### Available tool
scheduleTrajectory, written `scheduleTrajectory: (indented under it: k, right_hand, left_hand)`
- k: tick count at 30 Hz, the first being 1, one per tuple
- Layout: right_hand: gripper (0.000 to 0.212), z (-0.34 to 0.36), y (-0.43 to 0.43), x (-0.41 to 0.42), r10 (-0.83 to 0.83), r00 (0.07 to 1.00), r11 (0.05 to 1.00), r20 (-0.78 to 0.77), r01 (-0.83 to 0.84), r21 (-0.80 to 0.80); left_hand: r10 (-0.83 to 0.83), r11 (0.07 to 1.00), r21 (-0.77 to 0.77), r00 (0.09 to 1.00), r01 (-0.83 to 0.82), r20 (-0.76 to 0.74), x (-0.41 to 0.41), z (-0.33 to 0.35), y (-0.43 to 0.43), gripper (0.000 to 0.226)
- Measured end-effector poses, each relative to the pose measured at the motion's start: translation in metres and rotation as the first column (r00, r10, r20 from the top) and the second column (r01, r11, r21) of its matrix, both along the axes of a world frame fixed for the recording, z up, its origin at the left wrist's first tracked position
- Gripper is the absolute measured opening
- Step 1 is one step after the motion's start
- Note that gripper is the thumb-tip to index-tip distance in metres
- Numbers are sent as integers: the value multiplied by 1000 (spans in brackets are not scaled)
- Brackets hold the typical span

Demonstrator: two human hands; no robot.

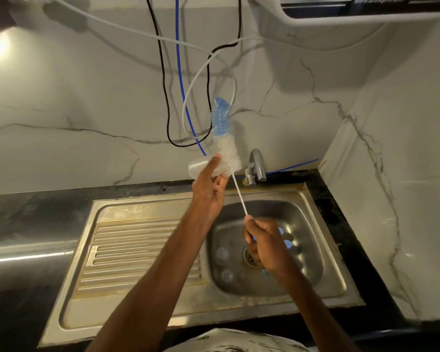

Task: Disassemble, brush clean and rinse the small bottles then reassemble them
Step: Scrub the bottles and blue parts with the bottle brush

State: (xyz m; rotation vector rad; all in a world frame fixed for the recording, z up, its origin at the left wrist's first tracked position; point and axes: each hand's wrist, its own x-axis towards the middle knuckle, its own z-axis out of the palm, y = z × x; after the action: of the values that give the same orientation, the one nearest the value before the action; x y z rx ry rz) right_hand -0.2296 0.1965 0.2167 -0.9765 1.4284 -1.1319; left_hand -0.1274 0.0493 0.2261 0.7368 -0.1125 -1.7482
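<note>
My left hand (210,185) holds a small clear bottle (197,167) raised above the sink's back edge, its mouth pointing right. My right hand (263,246) grips the thin white handle of a bottle brush (225,138) over the basin. The brush's white and blue bristle head sticks up past the bottle's mouth, outside the bottle. Down in the sink basin (313,265) lie several more small clear bottles (221,255) and blue caps (287,243), partly hidden by my right hand.
A steel tap (257,165) stands at the back of the sink, just right of the brush. The ribbed drainboard (137,252) lies left of the basin. Black, blue and white hoses (178,80) hang on the marble wall behind. A dark counter surrounds the sink.
</note>
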Motion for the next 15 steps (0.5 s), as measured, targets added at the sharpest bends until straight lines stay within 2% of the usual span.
scheduleTrajectory:
  k: [5, 8, 11, 15]
  right_hand:
    - [50, 5, -15, -10, -84, 996, 995, -21, 83, -49]
    - [50, -5, -5, -3, -37, 999, 999, -1, 37, -23]
    - [50, -12, 3, -3, -7, 998, 1000, -56, 6, -25]
    - [50, -2, -10, -5, -62, 997, 996, -52, 58, -63]
  left_hand:
    - [-104, 994, -46, 995, 104, -10, -6, 6, 19, 62]
    - [-24, 999, -41, 999, 24, -20, 1, 14, 4, 65]
    - [31, 999, -21, 1000, -31, -2, 13, 11, -7, 54]
    - [-90, 996, -22, 994, 91, 63, 3, -2, 8, 60]
